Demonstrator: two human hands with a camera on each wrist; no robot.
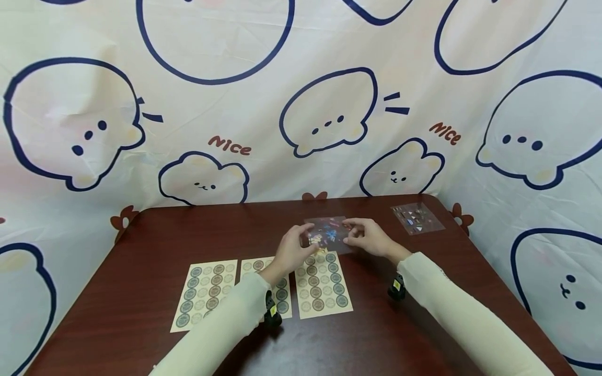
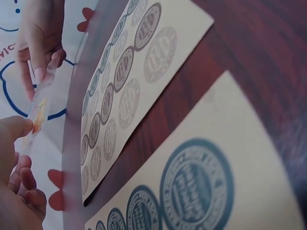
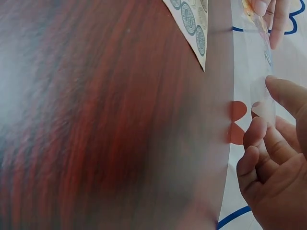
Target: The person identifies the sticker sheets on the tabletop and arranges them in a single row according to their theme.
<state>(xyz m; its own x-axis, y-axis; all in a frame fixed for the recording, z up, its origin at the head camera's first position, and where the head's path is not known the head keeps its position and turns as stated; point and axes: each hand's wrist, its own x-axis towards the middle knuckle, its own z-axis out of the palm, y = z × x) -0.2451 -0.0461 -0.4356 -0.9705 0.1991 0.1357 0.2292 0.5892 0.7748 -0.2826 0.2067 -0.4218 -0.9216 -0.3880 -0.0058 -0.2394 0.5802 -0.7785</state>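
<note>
Between both hands is a clear plastic sticker sheet (image 1: 331,235) with small colourful figures, raised above the table's far part. My left hand (image 1: 292,247) pinches its left edge between thumb and fingers; the left wrist view shows the thumb against the sheet (image 2: 41,108). On the opposite edge, my right hand (image 1: 369,237) pinches the plastic, with the other fingers curled below in the right wrist view. Under and near the left hand lie cream sheets of round seal stickers: a right one (image 1: 322,284), a middle one (image 1: 282,295) partly covered by the left arm, and a left one (image 1: 204,292).
A second clear sticker sheet (image 1: 417,218) lies at the table's far right corner. The dark red-brown wooden table (image 1: 155,235) meets a cartoon-printed cloth (image 1: 263,115) at its back and sides. Dark wrist cameras (image 1: 397,288) are strapped to both wrists.
</note>
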